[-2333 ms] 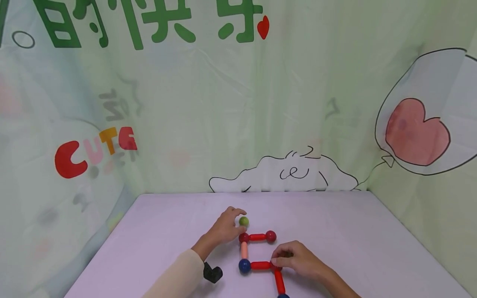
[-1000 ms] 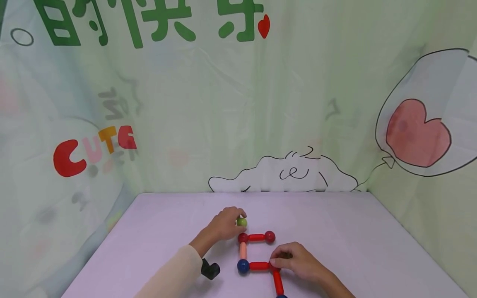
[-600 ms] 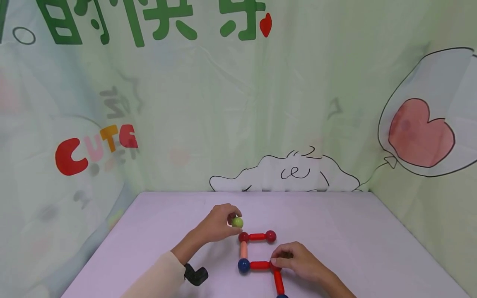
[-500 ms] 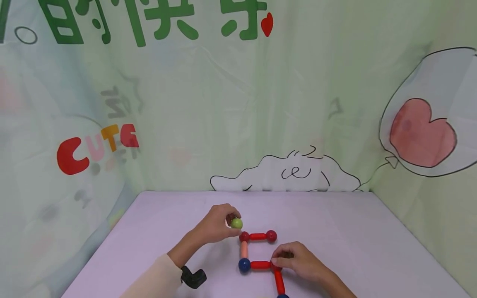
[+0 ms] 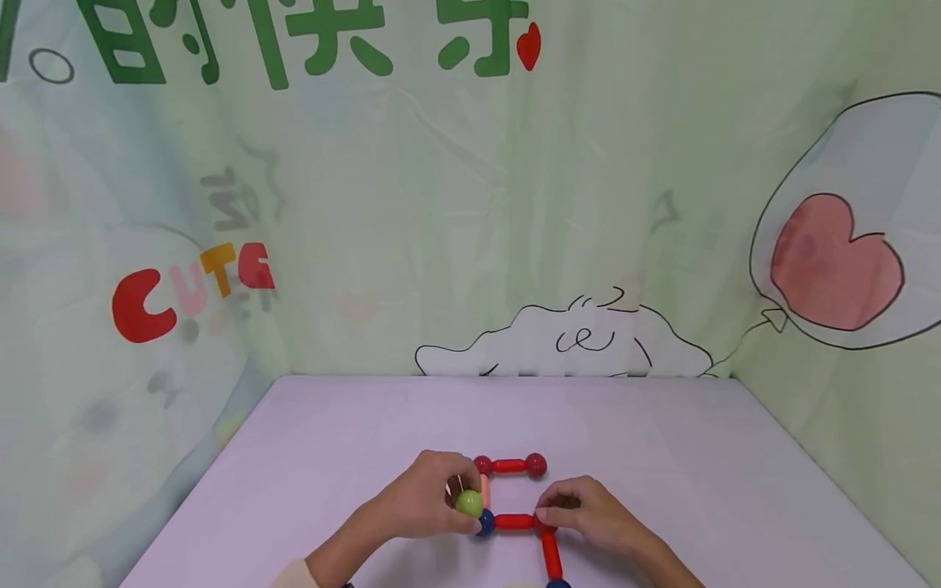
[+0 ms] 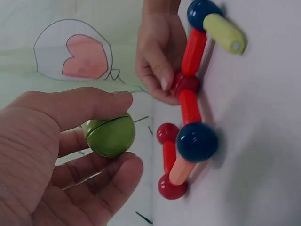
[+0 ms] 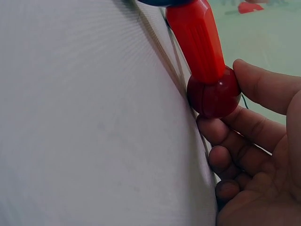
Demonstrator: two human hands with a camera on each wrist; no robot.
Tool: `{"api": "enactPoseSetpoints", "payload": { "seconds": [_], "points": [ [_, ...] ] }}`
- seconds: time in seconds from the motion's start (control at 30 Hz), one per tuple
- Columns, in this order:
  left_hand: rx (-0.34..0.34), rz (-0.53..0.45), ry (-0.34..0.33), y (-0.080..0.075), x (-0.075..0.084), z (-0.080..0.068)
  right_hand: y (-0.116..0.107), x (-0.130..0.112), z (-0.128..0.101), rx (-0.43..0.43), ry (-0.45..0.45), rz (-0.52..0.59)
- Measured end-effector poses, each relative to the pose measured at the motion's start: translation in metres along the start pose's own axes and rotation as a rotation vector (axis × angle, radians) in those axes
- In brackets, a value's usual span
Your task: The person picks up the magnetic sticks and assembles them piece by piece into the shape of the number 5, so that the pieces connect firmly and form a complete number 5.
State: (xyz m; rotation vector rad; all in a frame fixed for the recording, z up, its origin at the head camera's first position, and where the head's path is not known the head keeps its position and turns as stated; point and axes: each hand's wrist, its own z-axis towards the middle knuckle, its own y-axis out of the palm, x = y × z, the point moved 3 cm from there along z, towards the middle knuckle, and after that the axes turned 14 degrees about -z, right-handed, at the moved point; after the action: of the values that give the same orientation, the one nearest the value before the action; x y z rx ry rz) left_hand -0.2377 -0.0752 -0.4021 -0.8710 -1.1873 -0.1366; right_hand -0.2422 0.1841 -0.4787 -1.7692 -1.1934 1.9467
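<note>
A green ball (image 6: 110,134) is pinched between the thumb and fingers of my left hand (image 5: 422,498), which hovers beside a blue ball (image 6: 197,142) of a ball-and-rod chain. With thumb and fingertips my right hand (image 5: 595,514) holds a dark red ball (image 7: 214,96) where two red rods meet. One red rod (image 5: 515,522) leads left to the blue ball. The other red rod (image 5: 551,555) runs toward me to a second blue ball (image 6: 203,13). From the first blue ball a salmon rod (image 6: 181,170) joins a far red ball (image 5: 482,464).
At the far side another red rod (image 5: 509,466) ends in a red ball (image 5: 536,465). A yellow-green rod (image 6: 223,33) sticks out from the nearer blue ball. All of it lies on a pale table (image 5: 353,416), with a printed curtain (image 5: 367,204) behind and at the sides.
My left hand has closed on the green ball and brought it toward me, from beyond the far red ball to beside the blue ball. The right hand has stayed in place.
</note>
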Motion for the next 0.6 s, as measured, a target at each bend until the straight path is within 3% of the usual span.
{"api": "enactPoseSetpoints", "payload": {
  "seconds": [0.27, 0.5, 0.6],
  "points": [
    [-0.142, 0.043, 0.036, 0.029, -0.01, -0.015, 0.0, 0.0, -0.001, 0.014, 0.009, 0.01],
    [-0.169, -0.097, -0.245, 0.055, -0.026, -0.021, 0.0, -0.001, -0.002, 0.011, 0.02, 0.012],
    [-0.177, -0.067, -0.277, 0.061, -0.029, -0.02, 0.001, -0.002, -0.002, 0.012, 0.025, 0.004]
  ]
}}
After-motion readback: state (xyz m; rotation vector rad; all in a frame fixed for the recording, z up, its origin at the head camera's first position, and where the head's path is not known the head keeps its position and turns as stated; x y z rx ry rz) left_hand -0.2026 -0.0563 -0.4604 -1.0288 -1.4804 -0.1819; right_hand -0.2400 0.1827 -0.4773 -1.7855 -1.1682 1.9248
